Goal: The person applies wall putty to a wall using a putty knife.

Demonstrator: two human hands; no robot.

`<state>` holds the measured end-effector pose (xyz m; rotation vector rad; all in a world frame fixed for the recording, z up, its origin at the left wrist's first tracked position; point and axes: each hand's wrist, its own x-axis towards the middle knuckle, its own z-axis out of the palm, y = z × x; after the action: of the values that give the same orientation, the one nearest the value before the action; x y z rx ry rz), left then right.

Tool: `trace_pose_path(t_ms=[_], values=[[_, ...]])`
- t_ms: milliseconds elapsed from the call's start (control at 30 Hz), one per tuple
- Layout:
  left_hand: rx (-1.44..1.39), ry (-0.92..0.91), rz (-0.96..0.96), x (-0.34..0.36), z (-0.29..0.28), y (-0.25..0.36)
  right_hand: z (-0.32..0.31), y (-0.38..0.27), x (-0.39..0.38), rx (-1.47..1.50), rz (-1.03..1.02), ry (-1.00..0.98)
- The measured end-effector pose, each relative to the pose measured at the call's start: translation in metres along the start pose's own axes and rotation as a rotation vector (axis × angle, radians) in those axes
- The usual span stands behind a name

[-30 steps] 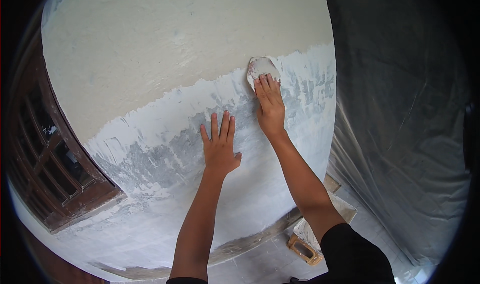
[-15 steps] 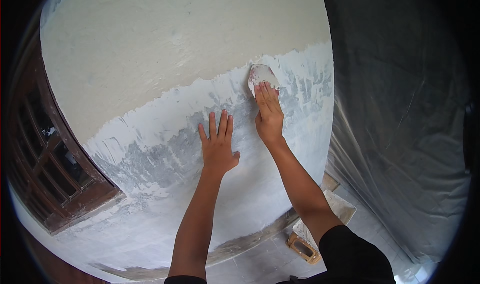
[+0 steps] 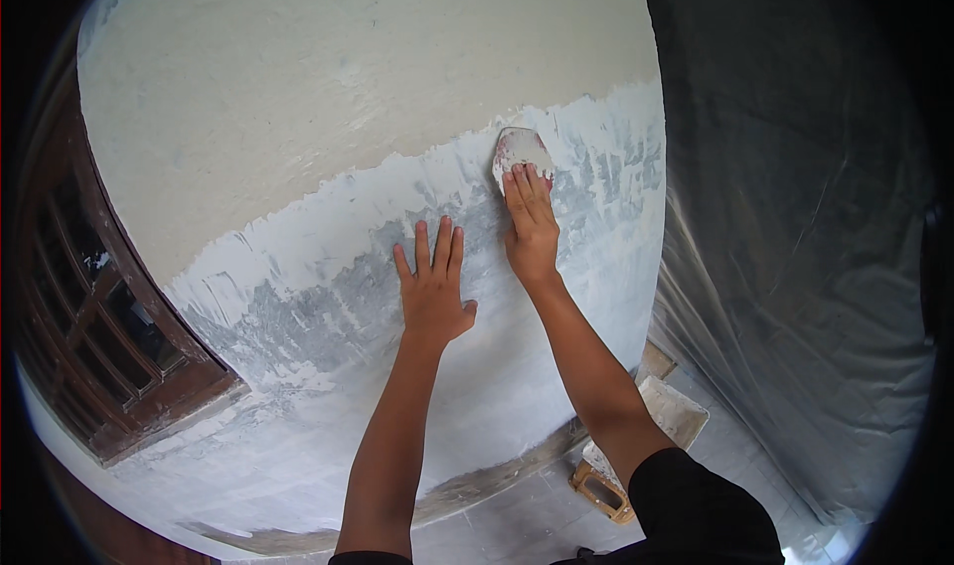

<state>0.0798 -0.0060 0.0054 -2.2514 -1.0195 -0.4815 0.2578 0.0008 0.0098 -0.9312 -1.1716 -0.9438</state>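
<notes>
A bare right hand point(image 3: 532, 239) holds a flat, roundish, angular-edged plate smeared off-white with reddish patches point(image 3: 522, 148) against a broad wall coated in cream, white and grey point(image 3: 348, 98). At least 3 of its fingers point(image 3: 526, 181) lie nearly straight and close together over the plate's lower part, pressing on its outer face; the thumb is bent at the hand's left side, and whether its tip touches the plate cannot be told. The plate's upper edge is near the ragged line where the cream coat meets the white band; its lower end is beside grey streaks.

The bare left hand point(image 3: 433, 302) holds nothing. It appears to rest on the wall, lower than the plate and to its left, back of the hand outward. Its 4 fingers are extended and modestly spread, pointing up, and the thumb sticks out to the right.

At the left, a dark brown wooden window frame with several panes point(image 3: 159, 386) borders the wall. At the right hangs a large, wrinkled, translucent plastic sheet point(image 3: 795, 227). Below, on the grey tiled floor point(image 3: 517, 525), a whitish, smeared rectangular tray point(image 3: 678, 412) is near a yellowish frame-like object with an oblong opening point(image 3: 622, 513), both partly hidden by the right arm.
</notes>
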Motion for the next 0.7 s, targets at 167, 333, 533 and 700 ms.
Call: trace_pose_path(t_ms=[167,333,533,700], values=[[0.009,0.013,0.002,0.002,0.001,0.002,0.005,0.005,0.025,-0.059,0.003,0.083],[0.016,-0.004,-0.006,0.001,0.0,0.004,0.0,0.003,0.006,-0.042,-0.007,-0.03],[-0.057,-0.011,-0.049,-0.001,-0.007,0.008,-0.048,-0.008,-0.017,-0.011,0.055,0.031],[-0.057,-0.001,-0.019,-0.002,-0.003,0.003,-0.101,-0.007,-0.04,0.066,0.272,0.046]])
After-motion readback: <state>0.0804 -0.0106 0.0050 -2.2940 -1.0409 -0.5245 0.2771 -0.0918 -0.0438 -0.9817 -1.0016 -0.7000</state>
